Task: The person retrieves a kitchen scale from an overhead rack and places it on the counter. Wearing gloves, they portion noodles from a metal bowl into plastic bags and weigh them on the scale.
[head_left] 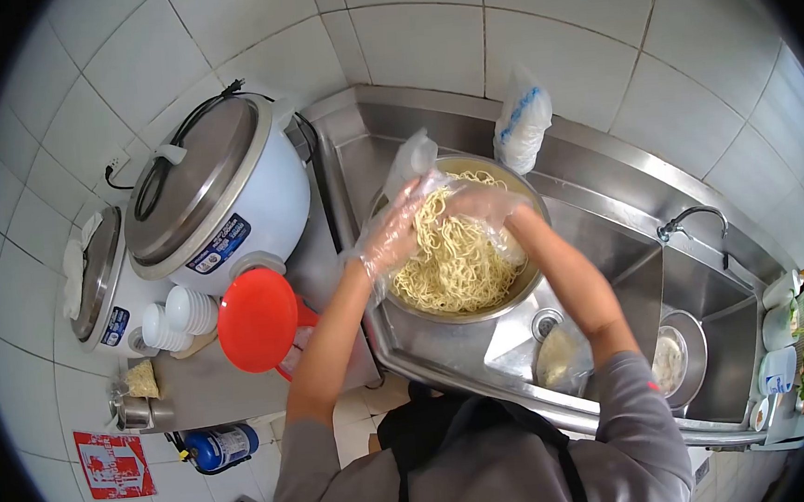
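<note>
A large metal bowl (467, 318) full of yellow noodles (455, 275) stands in the steel sink area. My left hand (395, 236), in a clear plastic glove, is over the bowl's left side with its fingers closed on a raised clump of noodles. On the right, my right hand (483, 206), gloved the same way, grips noodles from above, its fingertips partly hidden by strands and plastic. Loose strands hang between both hands down to the heap. Behind my left hand, a clear plastic bag (411, 157) rises at the rim.
A wrapped white packet (524, 130) leans by the back ledge. Two rice cookers (259, 205), a red plastic container (256, 319) and stacked white cups (190, 311) are left. Right are a faucet (694, 221), a metal basin (697, 361) and a bagged item (559, 357).
</note>
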Motion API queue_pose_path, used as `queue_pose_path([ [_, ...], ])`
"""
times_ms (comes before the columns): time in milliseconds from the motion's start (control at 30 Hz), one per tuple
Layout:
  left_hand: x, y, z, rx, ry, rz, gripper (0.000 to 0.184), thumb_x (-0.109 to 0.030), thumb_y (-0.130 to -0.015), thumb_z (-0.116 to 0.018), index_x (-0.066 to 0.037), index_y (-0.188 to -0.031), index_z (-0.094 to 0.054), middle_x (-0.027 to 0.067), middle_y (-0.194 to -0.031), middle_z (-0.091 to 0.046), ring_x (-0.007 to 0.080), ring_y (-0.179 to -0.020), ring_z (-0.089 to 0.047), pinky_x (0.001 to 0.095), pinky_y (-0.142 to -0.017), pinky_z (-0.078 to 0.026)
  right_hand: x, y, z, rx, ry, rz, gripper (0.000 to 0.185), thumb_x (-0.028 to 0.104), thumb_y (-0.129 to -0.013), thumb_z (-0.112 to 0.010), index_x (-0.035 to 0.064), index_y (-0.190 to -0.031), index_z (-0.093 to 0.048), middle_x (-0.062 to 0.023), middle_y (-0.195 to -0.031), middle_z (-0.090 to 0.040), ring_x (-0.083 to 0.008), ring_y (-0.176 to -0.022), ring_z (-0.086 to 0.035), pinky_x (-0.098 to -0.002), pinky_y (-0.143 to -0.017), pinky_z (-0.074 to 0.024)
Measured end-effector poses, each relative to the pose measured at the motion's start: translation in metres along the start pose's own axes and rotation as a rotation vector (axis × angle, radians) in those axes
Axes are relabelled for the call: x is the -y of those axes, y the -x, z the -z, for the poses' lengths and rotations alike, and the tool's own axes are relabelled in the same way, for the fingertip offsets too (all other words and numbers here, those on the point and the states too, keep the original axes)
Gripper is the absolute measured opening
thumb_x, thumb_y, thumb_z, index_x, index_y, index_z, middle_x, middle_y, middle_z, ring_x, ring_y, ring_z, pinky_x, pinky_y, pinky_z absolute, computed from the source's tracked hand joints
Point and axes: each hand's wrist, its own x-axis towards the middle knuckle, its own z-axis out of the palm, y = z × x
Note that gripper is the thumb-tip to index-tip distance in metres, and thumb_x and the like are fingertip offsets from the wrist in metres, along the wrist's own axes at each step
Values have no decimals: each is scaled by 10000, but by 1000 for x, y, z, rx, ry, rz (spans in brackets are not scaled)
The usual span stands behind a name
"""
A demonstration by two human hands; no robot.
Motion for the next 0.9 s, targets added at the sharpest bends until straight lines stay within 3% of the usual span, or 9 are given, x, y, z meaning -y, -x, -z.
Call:
queue_pose_path([
  [67,11,1,-13,-11,49,30,646,-5,-740,-553,-104,-1344,-343,135,-1401,-284,309,-1268,-330,347,-1047,-302,13,7,-22,-225,-793,-137,368,147,-763,-602,-36,-1076,-543,-159,-987,-607,-240,-878,-605,-313,-744,-506],
  [167,16,-4,-20,-85,70,-17,666,45,-708,-558,-81,-1331,-358,155,-1421,-239,315,-1301,-275,343,-1061,-279,50,16,-37,-459,-1493,-255,149,120,-773,-562,43,-878,-633,-60,-879,-610,-156,-782,-566,-284,-754,-452],
  [300,33,-11,-32,-81,247,-43,700,76,-696,-583,-33,-1339,-328,170,-1467,-98,290,-1349,-166,323,-1088,-210,5,-28,-60,-539,-1039,38,285,81,-722,-592,-10,-992,-574,-163,-875,-619,-245,-822,-617,-351,-743,-502],
  [367,30,-8,-47,-128,396,25,801,81,-675,-600,-3,-1376,-223,155,-1473,-88,260,-1354,-143,308,-1100,-168,-12,-45,-49,-318,221,64,251,119,-710,-598,28,-943,-622,-178,-929,-629,-304,-849,-608,-381,-760,-475],
  [467,57,-15,-54,-97,155,48,930,10,-625,-685,6,-1392,-160,157,-1468,-115,250,-1351,-144,312,-1095,-177,7,-70,-15,-228,385,-60,228,144,-705,-593,32,-897,-642,-173,-916,-637,-329,-820,-606,-380,-736,-470],
  [533,35,-19,-23,-32,366,107,950,-8,-621,-697,2,-1396,-148,174,-1463,-119,274,-1356,-133,328,-1093,-180,62,-50,17,14,588,-111,230,152,-698,-589,16,-875,-642,-177,-881,-642,-333,-770,-604,-374,-713,-470],
  [633,13,-33,4,-21,471,24,923,-8,-651,-663,-17,-1407,-133,176,-1445,-179,277,-1353,-140,330,-1091,-163,69,-35,56,68,458,338,205,119,-670,-585,-16,-820,-622,-186,-781,-635,-290,-646,-578,-354,-623,-468],
  [667,0,-36,11,-45,391,-7,903,19,-662,-640,-24,-1410,-136,148,-1440,-217,246,-1342,-177,318,-1088,-166,62,-36,72,175,532,235,352,203,-796,-554,-33,-1057,-557,-129,-929,-626,-233,-774,-574,-313,-760,-466],
  [900,-15,-55,24,102,350,150,848,-2,-719,-583,-1,-1410,-92,166,-1460,-183,223,-1348,-172,289,-1072,-198,156,87,81,-307,-254,-185,525,313,-845,-573,3,-1251,-453,-149,-1188,-534,-206,-945,-574,-309,-762,-474],
])
